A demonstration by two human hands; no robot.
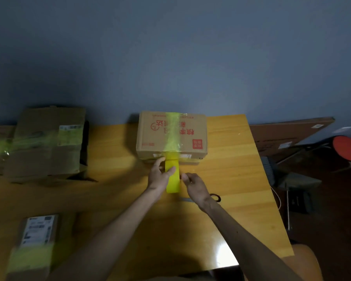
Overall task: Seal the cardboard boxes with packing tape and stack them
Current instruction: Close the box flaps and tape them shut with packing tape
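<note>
"Pulling the tape (172, 179) taut, should we run it down the front of the box (171, 132) at 12 o'clock?"

"Yes. Our left hand (160, 176) grips the tape, thumb on top; we hold it straight and press it flat. Right hand (194, 184) fingers curl at the tape's 3 o'clock edge; we cannot tell if they pinch it."

"Room on the counter (231, 179)?"

"Taped boxes (47, 142) sit at 9 and 7 o'clock, a red stool (346, 151) at 3, blue wall (170, 57) behind."
</note>
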